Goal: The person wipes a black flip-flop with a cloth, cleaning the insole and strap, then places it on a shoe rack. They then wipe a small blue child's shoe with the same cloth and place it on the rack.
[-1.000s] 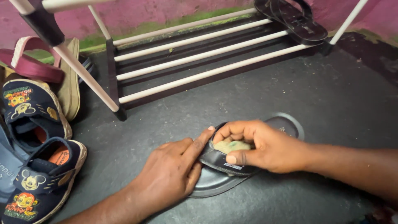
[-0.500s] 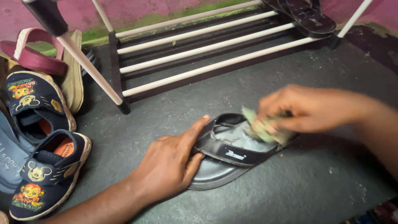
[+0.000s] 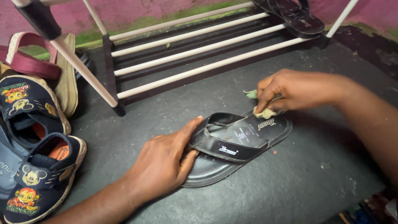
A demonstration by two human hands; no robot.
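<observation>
A black flip-flop sandal (image 3: 232, 145) lies on the dark floor, toe end towards me. My left hand (image 3: 166, 161) presses on its toe end and strap, fingers laid flat along the edge. Over the heel end my right hand (image 3: 290, 89) pinches a small crumpled yellow-green cloth (image 3: 265, 112) that touches the heel of the sandal. A corner of the cloth sticks out behind my fingers.
A low shoe rack (image 3: 195, 52) with white bars stands behind, another black sandal (image 3: 296, 16) on its right end. A pair of dark blue children's shoes (image 3: 39, 166) with cartoon patches and a maroon sandal (image 3: 29, 62) sit at left. Pink wall behind.
My right hand has swept the cloth from the strap area back along the footbed to the heel end. The left hand has stayed on the toe end.
</observation>
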